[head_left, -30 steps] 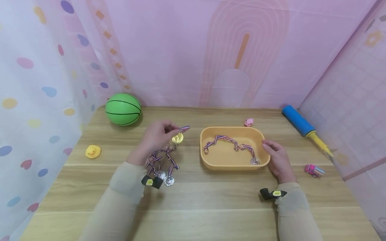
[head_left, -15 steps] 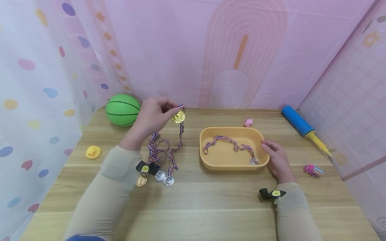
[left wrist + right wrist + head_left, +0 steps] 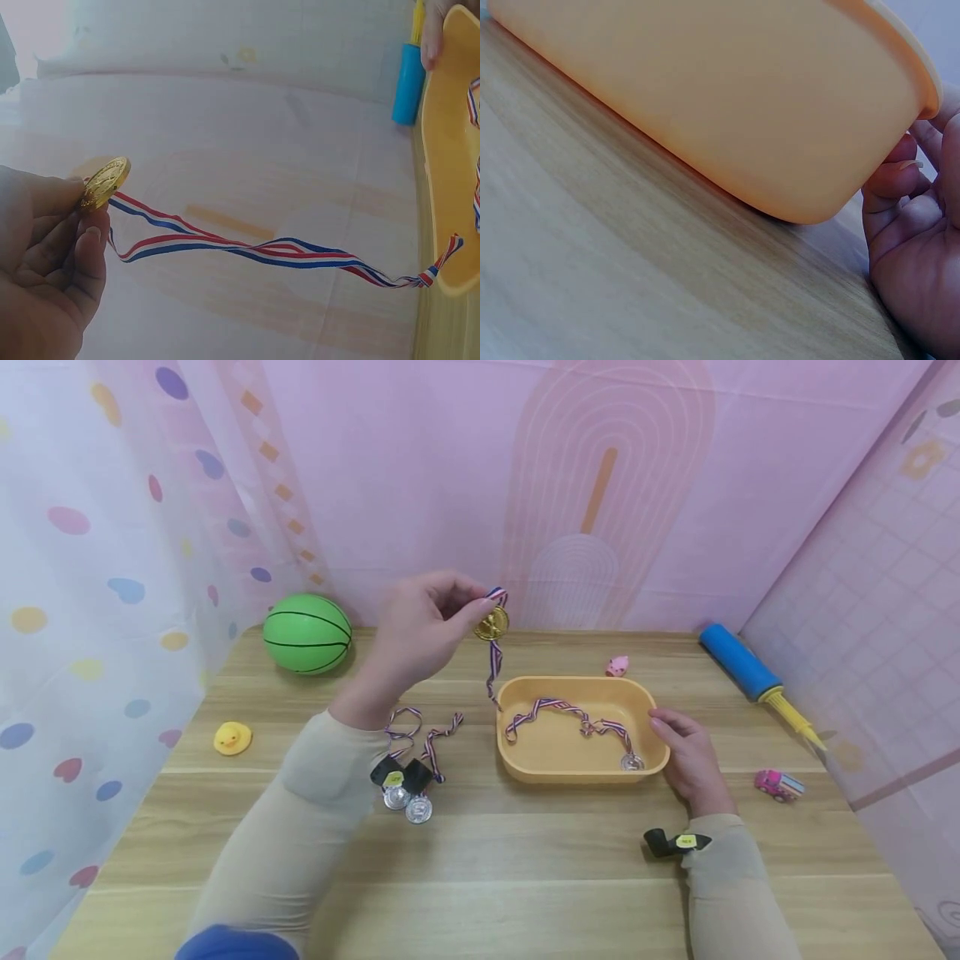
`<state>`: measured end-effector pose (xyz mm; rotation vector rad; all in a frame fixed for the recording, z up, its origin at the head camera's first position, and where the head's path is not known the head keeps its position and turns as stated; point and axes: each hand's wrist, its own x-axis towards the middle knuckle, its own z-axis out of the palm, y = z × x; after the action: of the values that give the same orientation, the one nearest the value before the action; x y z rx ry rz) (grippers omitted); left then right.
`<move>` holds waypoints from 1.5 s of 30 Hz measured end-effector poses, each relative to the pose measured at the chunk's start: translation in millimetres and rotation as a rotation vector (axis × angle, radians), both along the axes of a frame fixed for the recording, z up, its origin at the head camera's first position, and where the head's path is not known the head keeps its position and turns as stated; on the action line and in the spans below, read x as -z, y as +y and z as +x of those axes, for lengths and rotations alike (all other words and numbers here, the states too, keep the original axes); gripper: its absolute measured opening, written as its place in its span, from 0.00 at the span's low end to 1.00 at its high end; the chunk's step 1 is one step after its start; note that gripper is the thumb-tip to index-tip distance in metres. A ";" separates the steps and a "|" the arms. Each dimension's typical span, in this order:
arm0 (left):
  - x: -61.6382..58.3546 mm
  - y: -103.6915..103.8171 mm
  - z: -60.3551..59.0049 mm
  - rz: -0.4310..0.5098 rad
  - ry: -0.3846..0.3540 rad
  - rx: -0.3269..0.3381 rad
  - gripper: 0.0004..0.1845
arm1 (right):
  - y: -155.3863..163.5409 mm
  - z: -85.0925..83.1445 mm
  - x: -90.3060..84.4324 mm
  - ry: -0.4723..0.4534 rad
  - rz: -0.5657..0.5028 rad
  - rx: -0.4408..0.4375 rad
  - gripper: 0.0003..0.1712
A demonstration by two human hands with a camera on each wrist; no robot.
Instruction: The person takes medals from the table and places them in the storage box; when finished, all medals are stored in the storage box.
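Observation:
My left hand is raised above the table and pinches a gold medal between thumb and fingers. Its striped ribbon hangs down to the left rim of an orange tub. In the left wrist view the left hand holds the gold medal, and the ribbon trails to the tub rim. Another ribboned medal lies inside the tub. My right hand grips the tub's right end, fingers curled against its wall. Silver medals with ribbons lie left of the tub.
A green ball sits at the back left and a yellow duck near the left edge. A pink pig stands behind the tub. A blue pump and a pink toy car lie at the right. Pink cloth walls enclose the table.
My left hand has lifted the gold medal up and to the right, pulling its ribbon clear of the pile so that it hangs by the tub. The right hand has stayed put.

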<state>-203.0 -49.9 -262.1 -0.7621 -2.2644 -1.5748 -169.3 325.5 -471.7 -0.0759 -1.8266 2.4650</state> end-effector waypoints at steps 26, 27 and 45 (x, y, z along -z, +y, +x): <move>85.4 72.8 -20.9 -0.280 -0.255 0.097 0.03 | -1.7 -1.1 2.2 -0.022 -0.016 0.015 0.11; 89.5 76.5 -21.5 -0.289 -0.260 0.108 0.03 | -1.7 -1.1 2.3 -0.020 -0.019 0.017 0.10; 139.0 136.3 -22.3 -0.502 -0.374 0.225 0.05 | -5.4 1.5 -1.7 -0.037 -0.011 0.016 0.12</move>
<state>-225.3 86.4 -401.1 -0.9323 -3.0057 -1.3307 -167.8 320.2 -470.0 -0.1376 -1.8190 2.4796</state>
